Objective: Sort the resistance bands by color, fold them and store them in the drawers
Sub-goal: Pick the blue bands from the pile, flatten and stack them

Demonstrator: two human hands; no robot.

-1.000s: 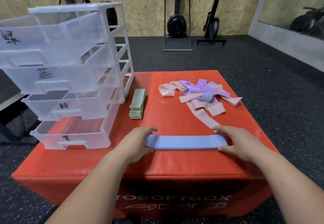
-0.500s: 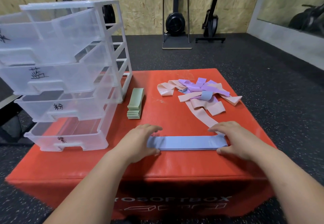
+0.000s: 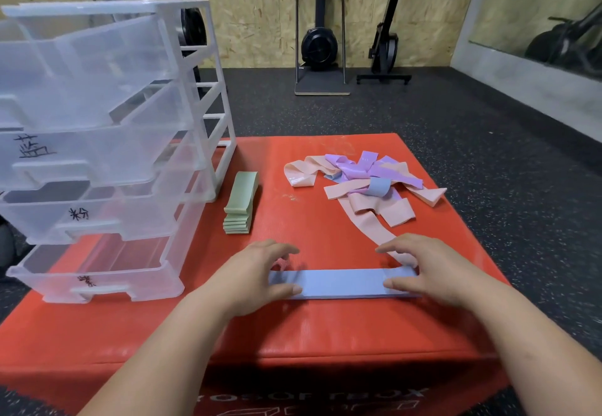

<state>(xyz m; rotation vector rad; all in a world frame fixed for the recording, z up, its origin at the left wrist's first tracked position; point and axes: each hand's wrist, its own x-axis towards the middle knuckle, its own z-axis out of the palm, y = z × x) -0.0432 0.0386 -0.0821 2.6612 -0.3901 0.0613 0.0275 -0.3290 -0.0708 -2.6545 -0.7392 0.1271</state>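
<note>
A long blue resistance band (image 3: 342, 283) lies flat across the near part of the red soft box (image 3: 325, 334). My left hand (image 3: 254, 272) is at its left end, thumb on the band and fingers arched above it. At the right end, my right hand (image 3: 430, 269) has its thumb on the band, with the fingers spread over the end. A stack of folded green bands (image 3: 241, 202) sits beside the clear drawer unit (image 3: 97, 142). A loose pile of pink (image 3: 368, 213), purple (image 3: 355, 168) and blue (image 3: 378, 186) bands lies at the far right.
The drawer unit stands on the box's left side with its labelled drawers pulled partly out. Dark rubber floor (image 3: 488, 155) surrounds the box. Rowing machines (image 3: 321, 41) stand against the wooden back wall.
The fingers of both hands have lifted off the ends of the blue band, while the thumbs stay on it. The band itself has stayed flat in place.
</note>
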